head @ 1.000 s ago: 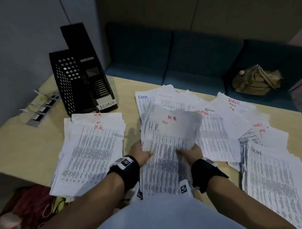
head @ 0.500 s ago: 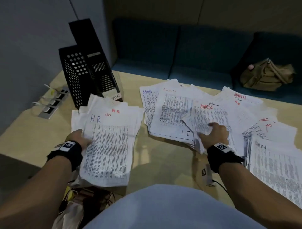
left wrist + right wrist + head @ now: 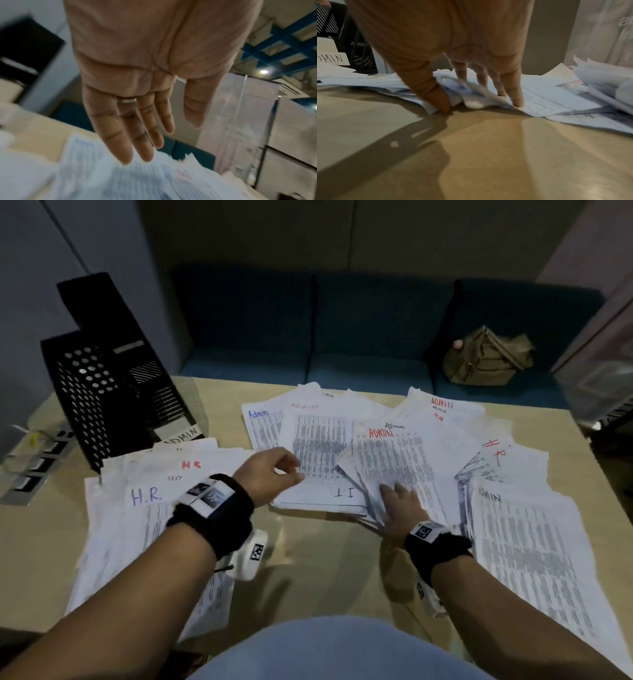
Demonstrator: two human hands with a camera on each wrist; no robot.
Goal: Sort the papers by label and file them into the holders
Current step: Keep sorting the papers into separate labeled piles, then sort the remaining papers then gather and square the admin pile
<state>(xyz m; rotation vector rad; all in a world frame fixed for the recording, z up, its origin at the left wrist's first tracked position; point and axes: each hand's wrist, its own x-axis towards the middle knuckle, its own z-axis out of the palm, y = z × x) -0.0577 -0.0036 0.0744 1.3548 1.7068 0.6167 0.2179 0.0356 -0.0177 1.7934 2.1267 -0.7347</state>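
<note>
Head view: my left hand hangs above the light wooden table, at 12 o'clock from my body, fingers straight and relaxed, holding nothing; the left wrist view shows a plain ring on one finger. My right hand, at 1 o'clock, rests on a fanned bundle of white printed sheets headed ADMIN in red. In the right wrist view its fingertips press the top sheet while the thumb curls under the near edge, pinching it. A white printed sheet marked I.T lies just beside that bundle, toward 12 o'clock. The stack of white sheets marked H.R. lies at 10 o'clock, and two black perforated file holders, one labelled ADMIN, stand beyond it at 11 o'clock. More loose printed papers spread at 2 o'clock. An olive canvas bag sits on the dark blue bench.
</note>
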